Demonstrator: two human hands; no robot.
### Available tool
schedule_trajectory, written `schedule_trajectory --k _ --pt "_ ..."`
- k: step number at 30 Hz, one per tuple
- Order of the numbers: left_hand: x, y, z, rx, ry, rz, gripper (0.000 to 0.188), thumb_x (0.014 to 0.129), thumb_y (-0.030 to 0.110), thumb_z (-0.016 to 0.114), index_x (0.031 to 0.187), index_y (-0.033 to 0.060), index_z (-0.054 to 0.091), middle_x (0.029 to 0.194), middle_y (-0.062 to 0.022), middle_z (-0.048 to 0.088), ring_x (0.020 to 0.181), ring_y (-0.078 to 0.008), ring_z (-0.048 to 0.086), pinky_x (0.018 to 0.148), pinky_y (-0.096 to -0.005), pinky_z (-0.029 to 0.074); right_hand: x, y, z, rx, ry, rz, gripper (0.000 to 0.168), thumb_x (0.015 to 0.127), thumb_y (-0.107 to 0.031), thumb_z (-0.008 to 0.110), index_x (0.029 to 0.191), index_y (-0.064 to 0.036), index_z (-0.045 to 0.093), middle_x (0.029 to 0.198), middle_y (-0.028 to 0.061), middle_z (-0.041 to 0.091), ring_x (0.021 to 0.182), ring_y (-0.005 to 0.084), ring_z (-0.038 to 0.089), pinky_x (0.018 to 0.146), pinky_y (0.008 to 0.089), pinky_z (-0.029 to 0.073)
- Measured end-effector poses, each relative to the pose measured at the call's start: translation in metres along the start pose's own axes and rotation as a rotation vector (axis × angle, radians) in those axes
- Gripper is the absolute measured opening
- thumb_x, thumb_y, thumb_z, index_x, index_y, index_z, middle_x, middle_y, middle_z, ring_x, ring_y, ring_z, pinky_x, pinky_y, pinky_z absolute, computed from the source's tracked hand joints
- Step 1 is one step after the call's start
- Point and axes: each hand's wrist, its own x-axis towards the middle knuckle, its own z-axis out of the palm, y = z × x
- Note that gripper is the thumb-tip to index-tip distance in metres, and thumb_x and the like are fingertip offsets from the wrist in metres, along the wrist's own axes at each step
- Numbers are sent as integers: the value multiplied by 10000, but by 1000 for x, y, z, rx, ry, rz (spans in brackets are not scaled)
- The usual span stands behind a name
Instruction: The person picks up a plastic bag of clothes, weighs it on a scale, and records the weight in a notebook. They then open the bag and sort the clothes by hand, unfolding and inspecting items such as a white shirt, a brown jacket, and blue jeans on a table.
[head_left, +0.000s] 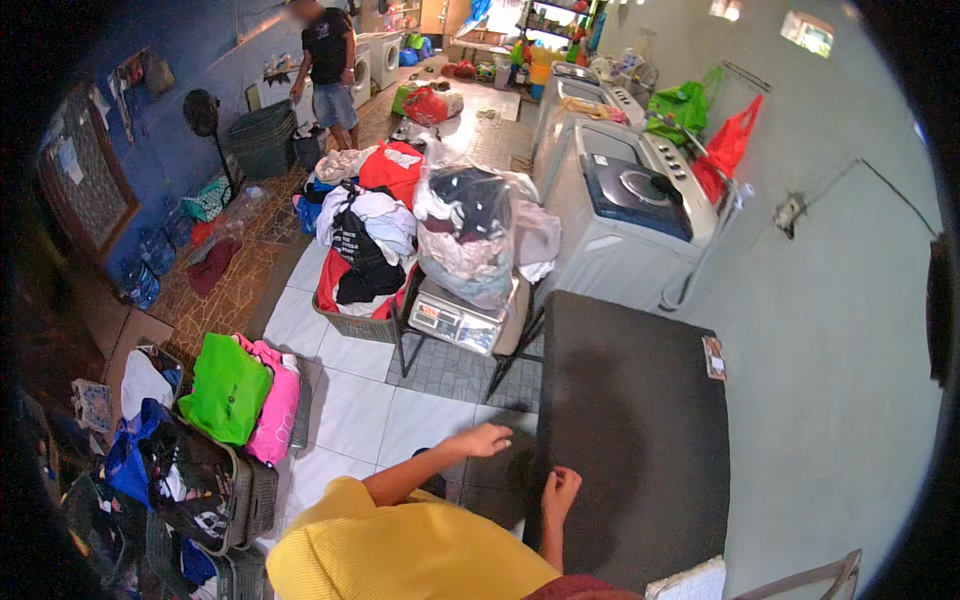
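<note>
My left hand (485, 440) is held over the tiled floor, its fingers slightly bent and nothing visible in it. Over the left edge of the dark-topped table (660, 420) is my right hand (561, 491), fingers curled, so its palm is hidden. Ahead stands a digital scale (457, 319) on a chair. A clear plastic bag of laundry (466, 232) rests on it. Left of the scale, a basket (360, 326) overflows with clothes, among them a black garment (360, 259) with print. A small card or packet (715, 358) lies at the table's right edge.
Twin-tub washing machines (637, 195) line the right wall. Baskets of clothes (259, 495), a green bag (227, 390) and a pink bag (274, 405) are at left. A person (328, 71) stands at the back, near front-loading washers (385, 60). A paper pad (690, 579) is at the near table corner.
</note>
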Motion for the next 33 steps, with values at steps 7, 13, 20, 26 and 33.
schedule_trajectory --k 7,13,20,26,33 --pt "-11 -141 -171 -12 452 -2 307 830 234 485 1020 -4 527 897 -205 587 832 -351 571 726 -399 447 137 -164 152 114 -146 -451 80 810 -55 512 857 8 528 850 119 486 770 225 489 668 289 406" --pt "-10 -183 -274 -216 739 -129 267 843 196 495 1020 1 546 870 -163 616 787 -223 604 683 -309 457 218 -260 199 201 -270 -474 87 832 -53 499 880 7 540 830 62 492 708 131 490 627 226 393" --pt "41 -198 -353 -491 855 -107 248 886 164 444 1051 1 530 912 -67 612 802 -107 563 717 -243 439 320 -332 235 293 -273 -583 141 775 28 497 903 -5 547 878 98 525 809 203 540 714 286 432" --pt "92 -176 -456 -449 1052 -21 286 862 126 477 1119 1 485 981 -76 581 858 -133 548 765 -240 424 423 -402 278 156 -248 -934 236 732 1 542 966 -27 529 987 127 527 906 282 520 795 333 414" --pt "167 -142 -579 -299 1303 135 543 773 170 610 1250 82 366 1269 -128 360 1144 -254 380 888 -366 375 496 -419 330 -229 -379 -895 292 699 -126 626 958 -33 531 943 154 522 894 340 496 758 401 405"
